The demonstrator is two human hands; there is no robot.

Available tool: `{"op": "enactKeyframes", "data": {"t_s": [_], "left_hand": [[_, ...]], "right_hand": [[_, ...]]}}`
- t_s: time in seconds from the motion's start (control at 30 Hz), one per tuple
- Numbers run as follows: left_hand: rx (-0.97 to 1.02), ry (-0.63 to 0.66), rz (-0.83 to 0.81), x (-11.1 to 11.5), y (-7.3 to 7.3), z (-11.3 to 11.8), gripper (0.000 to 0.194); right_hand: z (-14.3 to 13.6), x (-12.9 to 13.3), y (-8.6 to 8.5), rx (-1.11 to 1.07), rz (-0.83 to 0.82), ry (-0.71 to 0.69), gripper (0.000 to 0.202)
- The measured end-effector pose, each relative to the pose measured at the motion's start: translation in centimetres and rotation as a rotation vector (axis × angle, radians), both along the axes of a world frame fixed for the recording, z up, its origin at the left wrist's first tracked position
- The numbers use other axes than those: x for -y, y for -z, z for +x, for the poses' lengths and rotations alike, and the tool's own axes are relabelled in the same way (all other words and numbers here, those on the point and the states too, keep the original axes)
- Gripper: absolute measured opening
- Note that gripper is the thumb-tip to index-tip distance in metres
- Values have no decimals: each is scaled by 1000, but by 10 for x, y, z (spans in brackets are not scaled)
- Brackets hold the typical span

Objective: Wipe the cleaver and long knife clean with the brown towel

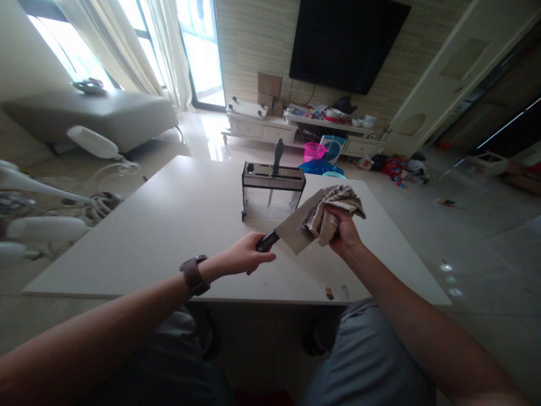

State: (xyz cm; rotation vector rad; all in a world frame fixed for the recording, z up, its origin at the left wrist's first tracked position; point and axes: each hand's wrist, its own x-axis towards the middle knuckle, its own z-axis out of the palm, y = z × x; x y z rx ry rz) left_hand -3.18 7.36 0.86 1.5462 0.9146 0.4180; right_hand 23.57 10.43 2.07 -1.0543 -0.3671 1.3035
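Observation:
My left hand (249, 254) is closed around the black handle of a cleaver (293, 230), whose broad blade points up and to the right above the white table (169, 225). Bunched in my right hand (347, 234) is a brown and beige cloth (333, 211), pressed against the far part of the blade and covering it. Behind the cleaver stands a knife block (274, 176) with clear sides, and one dark-handled knife (278, 155) is upright in it.
Two small items, one of them a little figure sticker (329, 293), are at the table's near edge. Beyond the table are a pink basket (315, 151), a blue basin (319, 167) and a low white cabinet (249, 128). White chairs (46, 227) stand at the left.

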Motion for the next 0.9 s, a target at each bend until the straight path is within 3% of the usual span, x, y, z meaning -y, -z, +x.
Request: {"op": "enactKeyframes", "data": {"t_s": [0.9], "left_hand": [[-4, 2, -9, -1, 2, -1, 29]], "right_hand": [[-1, 0, 1, 0, -11, -7, 16]]}}
